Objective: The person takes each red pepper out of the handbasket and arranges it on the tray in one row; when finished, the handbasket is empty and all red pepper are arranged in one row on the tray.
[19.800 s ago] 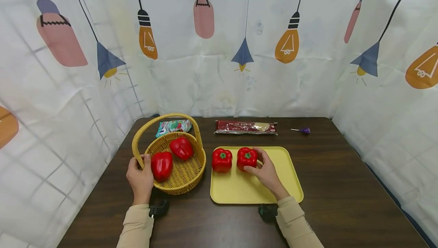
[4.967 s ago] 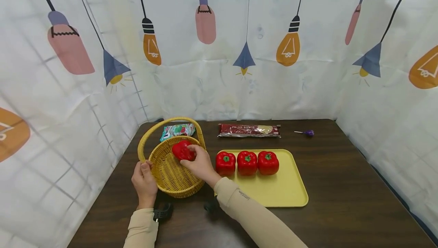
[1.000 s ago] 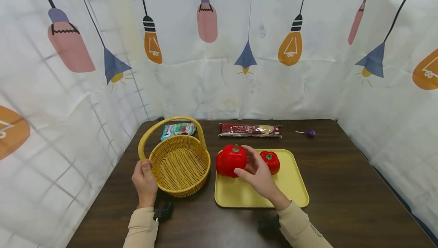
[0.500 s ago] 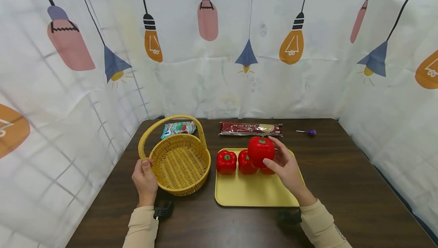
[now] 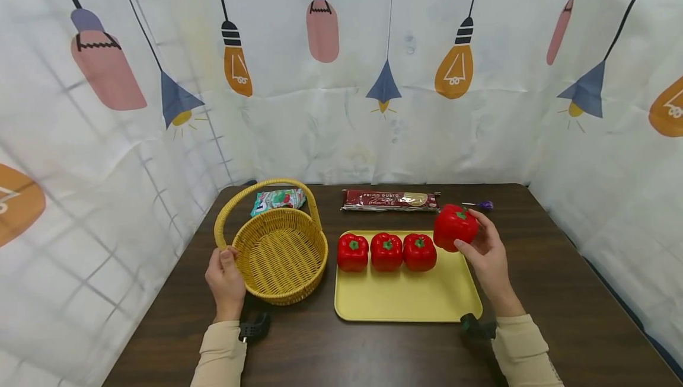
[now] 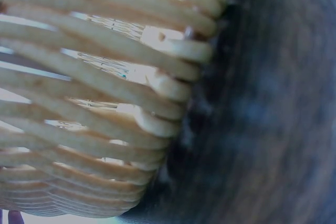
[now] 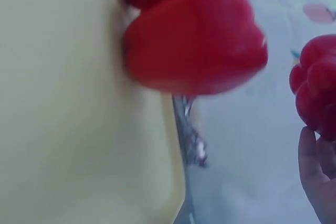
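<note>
My left hand [image 5: 226,283] grips the base of the handle on a yellow woven basket [image 5: 283,256], which holds nothing. In the left wrist view the basket's woven wall [image 6: 89,93] fills the left side. My right hand [image 5: 490,256] holds a red bell pepper [image 5: 455,227] between thumb and fingers, raised above the far right corner of a yellow tray [image 5: 400,301]. Three more red bell peppers stand in a row along the tray's far side: a left one [image 5: 352,252], a middle one [image 5: 386,252] and a right one [image 5: 420,252]. The right wrist view shows the held pepper [image 7: 317,85] at its right edge.
Behind the tray lies a dark red spaghetti packet [image 5: 389,200]. A purple lollipop [image 5: 484,204] is at the back right, partly behind the raised pepper. A teal snack packet [image 5: 277,201] lies behind the basket. A printed curtain [image 5: 341,138] surrounds the dark wooden table [image 5: 555,292].
The right hand has taken the last pepper out of the basket and carried it rightward over the row to the tray's far right corner. The left hand stays on the handle.
</note>
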A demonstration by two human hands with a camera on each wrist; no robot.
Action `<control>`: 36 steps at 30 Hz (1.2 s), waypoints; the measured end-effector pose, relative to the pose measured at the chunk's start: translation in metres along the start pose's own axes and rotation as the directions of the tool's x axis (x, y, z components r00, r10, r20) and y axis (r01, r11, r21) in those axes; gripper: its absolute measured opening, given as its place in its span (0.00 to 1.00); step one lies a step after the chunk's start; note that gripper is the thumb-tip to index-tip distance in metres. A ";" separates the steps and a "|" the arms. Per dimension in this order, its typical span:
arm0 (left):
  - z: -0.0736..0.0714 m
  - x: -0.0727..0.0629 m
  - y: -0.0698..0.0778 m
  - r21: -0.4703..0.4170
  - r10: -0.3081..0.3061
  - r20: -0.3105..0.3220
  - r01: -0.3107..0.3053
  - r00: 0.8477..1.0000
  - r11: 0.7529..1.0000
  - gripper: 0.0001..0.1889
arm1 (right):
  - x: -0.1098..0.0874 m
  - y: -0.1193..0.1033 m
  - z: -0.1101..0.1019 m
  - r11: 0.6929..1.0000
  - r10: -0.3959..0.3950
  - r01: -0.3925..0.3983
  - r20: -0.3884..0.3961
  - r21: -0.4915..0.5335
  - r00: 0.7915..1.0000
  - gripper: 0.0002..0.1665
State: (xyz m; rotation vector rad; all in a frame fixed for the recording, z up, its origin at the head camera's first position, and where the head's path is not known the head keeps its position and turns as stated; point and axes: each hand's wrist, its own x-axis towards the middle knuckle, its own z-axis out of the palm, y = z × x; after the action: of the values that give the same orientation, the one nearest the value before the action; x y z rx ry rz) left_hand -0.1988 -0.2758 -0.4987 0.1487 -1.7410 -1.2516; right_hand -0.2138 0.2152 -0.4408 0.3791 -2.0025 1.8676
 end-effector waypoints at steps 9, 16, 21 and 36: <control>0.000 0.001 -0.001 -0.011 0.000 -0.004 0.000 1.000 1.000 0.27 | 0.001 0.020 -0.017 0.996 0.092 -0.091 -0.056 0.014 0.994 0.43; 0.000 0.002 0.001 0.004 -0.001 -0.008 0.001 1.000 1.000 0.27 | -0.002 0.034 -0.027 0.984 0.159 -0.157 0.015 -0.079 0.987 0.45; -0.001 0.000 0.021 -0.016 0.010 -0.005 -0.010 1.000 1.000 0.27 | -0.003 0.038 -0.032 0.975 0.191 -0.180 0.075 -0.130 0.979 0.46; -0.002 -0.002 0.041 -0.017 0.029 -0.003 -0.029 1.000 0.999 0.27 | -0.001 0.047 -0.036 0.936 0.290 -0.228 0.223 -0.266 0.931 0.50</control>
State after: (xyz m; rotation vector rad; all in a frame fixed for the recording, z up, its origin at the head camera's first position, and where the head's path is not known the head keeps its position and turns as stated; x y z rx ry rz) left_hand -0.1800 -0.2566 -0.4672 0.1148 -1.7240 -1.2444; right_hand -0.2299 0.2548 -0.4815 0.3143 -2.5324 1.7708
